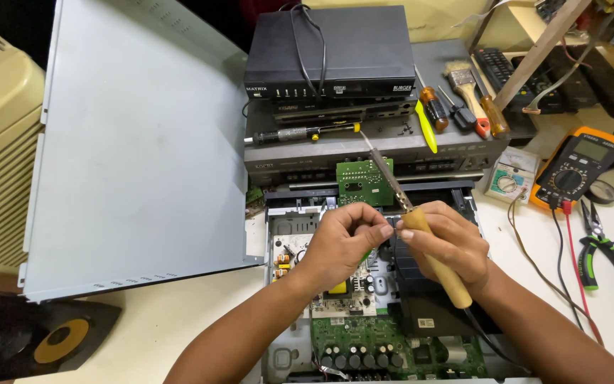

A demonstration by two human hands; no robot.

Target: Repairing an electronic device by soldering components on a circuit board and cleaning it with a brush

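My right hand (449, 242) grips a soldering iron with a wooden handle (440, 264); its metal shaft points up and away to the left. My left hand (342, 238) is pinched shut right beside it, fingertips touching something too small to make out. Both hands hover over an opened electronic device (364, 334) with green circuit boards and capacitors. A small green board (364, 181) stands upright just behind my fingers.
The device's grey metal lid (136, 142) leans at the left. Black set-top boxes (328, 53) are stacked behind, with screwdrivers (431, 107) and a brush (467, 89) on top. An orange multimeter (577, 167) and green-handled pliers (609, 259) lie at right.
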